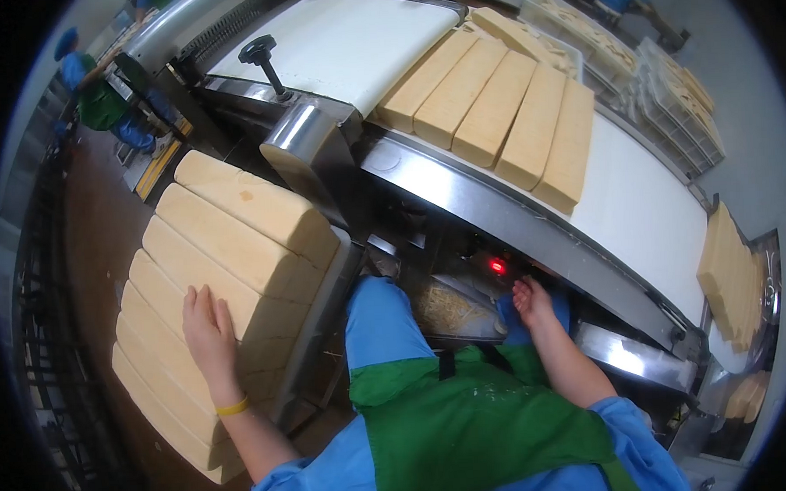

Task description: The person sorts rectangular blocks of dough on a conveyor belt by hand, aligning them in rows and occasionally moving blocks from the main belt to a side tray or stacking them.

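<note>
My left hand (208, 332) lies flat on a stack of long, pale cream blocks (222, 253), with its fingers stretched out and together. The blocks lie side by side in layers in a light grey crate (345, 248) at my left. My right hand (531, 303) is under the conveyor's metal edge, close to a small glowing red light (497, 265). Its fingers are curled in, and I see nothing in them. Several more cream blocks (492, 109) lie in a row on the white conveyor belt (630, 202) in front of me.
A black knob (259, 51) and a rounded steel housing (305, 144) stand between crate and belt. White crates (681, 114) are stacked beyond. More blocks (729, 275) stand at the belt's right end. A co-worker in a green apron (102, 105) is at far left.
</note>
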`<state>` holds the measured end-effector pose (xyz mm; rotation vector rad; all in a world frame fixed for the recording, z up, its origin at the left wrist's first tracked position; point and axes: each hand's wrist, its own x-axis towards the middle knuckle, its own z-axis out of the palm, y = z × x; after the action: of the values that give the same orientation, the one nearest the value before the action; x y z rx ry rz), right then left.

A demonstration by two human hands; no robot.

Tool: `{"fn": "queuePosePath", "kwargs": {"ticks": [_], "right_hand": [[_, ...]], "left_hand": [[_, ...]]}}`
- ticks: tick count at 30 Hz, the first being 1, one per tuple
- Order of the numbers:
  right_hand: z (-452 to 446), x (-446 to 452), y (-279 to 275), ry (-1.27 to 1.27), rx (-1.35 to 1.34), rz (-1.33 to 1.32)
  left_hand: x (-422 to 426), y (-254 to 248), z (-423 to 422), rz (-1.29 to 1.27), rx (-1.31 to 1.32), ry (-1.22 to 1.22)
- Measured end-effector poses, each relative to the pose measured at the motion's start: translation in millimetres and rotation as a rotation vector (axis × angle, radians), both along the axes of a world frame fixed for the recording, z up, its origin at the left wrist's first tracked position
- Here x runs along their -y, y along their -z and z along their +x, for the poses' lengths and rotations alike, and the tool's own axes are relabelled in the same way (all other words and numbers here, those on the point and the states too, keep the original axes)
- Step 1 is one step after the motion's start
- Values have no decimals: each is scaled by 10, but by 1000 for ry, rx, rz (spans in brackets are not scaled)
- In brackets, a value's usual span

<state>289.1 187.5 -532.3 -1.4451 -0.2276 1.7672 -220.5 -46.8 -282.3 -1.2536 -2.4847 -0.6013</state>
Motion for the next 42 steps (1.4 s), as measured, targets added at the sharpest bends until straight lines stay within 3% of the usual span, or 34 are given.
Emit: {"fn": "queuePosePath", "kwargs": {"ticks": [14,20,27,29,31,32,33,34,36,38,40,41,42], "right_hand": [[46,-86,37,41,-6,58],[33,-95,5,45,17,58],[73,-93,154,-7,11,97],[-41,-34,-56,-219,295,6],[-172,140,-447,-636,376,287],[-265,211,-752,-910,540,445],[-297,262,-1088,-1079,498,633],[-362,335,-1656,-1116,426,599],[-199,261,-2147,-1104,655,1303],[120,62,-2526,-947,812,1358],[576,-313,-2777,-701,1114,1169],[892,-618,-2636,-491,1370,1272],[1263,-911,-2607,-440,1517,1188]], "left_hand": [[0,-7,17,39,69,-20],[18,38,-34,6,-14,-9],[58,117,-125,48,95,-14],[133,286,-272,50,93,16],[124,253,-271,76,286,30],[112,221,-274,30,288,18],[121,275,-325,98,333,62],[122,240,-331,63,312,65],[58,197,-273,87,65,140],[-44,26,-41,61,-130,174],[-223,-8,162,112,-104,279],[-340,-111,349,85,-89,310],[-439,-191,506,59,-76,341]]}}
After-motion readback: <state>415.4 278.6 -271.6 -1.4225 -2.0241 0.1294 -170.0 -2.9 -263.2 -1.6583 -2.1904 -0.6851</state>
